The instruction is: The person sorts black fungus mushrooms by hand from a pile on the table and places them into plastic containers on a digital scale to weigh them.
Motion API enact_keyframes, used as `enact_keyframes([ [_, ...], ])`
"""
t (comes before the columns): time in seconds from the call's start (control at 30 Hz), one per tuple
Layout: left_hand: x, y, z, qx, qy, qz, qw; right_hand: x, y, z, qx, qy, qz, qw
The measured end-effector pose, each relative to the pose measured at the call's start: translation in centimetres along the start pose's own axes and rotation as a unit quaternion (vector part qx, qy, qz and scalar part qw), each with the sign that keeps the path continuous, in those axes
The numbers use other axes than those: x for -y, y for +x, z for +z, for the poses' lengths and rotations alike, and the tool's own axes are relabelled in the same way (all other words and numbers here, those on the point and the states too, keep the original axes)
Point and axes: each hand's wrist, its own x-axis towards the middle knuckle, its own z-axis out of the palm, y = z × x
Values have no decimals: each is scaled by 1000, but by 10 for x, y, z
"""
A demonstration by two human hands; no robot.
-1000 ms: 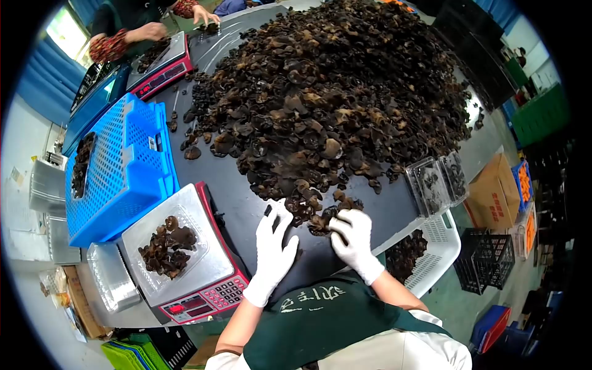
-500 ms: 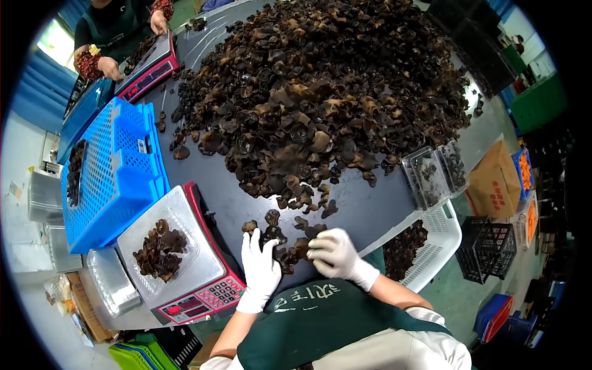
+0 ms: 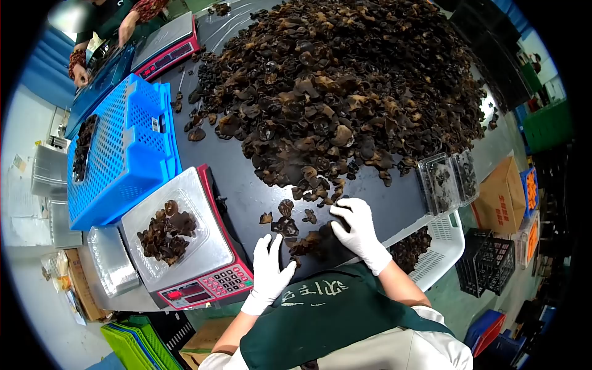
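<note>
My left hand (image 3: pixel 269 271), in a white glove, rests at the near edge of the dark table with fingers and thumb apart. It is beside a few loose wood ear mushrooms (image 3: pixel 285 226) and holds nothing I can see. My right hand (image 3: pixel 357 233), also gloved, is spread over the table to the right of a small cluster of wood ears (image 3: pixel 311 243). Its fingertips point at the lower edge of the big wood ear heap (image 3: pixel 345 92). On my left, a scale (image 3: pixel 229 280) carries a clear plastic tray of wood ears (image 3: pixel 165 237).
A blue perforated crate (image 3: pixel 105 179) stands left, with stacked clear trays (image 3: pixel 114 265) below it. Two clear boxes (image 3: pixel 439 184) sit at the table's right edge above a white basket (image 3: pixel 445 250). A co-worker's hands (image 3: pixel 80 75) are at upper left, near another scale (image 3: pixel 166 49).
My right hand has opened and moved up and right, off the wood ears. My left hand has shifted down and right. The co-worker's hands have moved from the far scale, now bare, toward a blue container.
</note>
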Motion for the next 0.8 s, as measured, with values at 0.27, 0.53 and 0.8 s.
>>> enact_keyframes([
  [0.27,5,20,-3,-90,-1,31,995,17,-7,13,16,56,16,998],
  [0.53,19,67,11,-122,56,48,990,5,3,19,3,-87,69,994],
  [0.8,12,34,7,-16,-16,77,997,26,-42,9,119,96,-65,986],
])
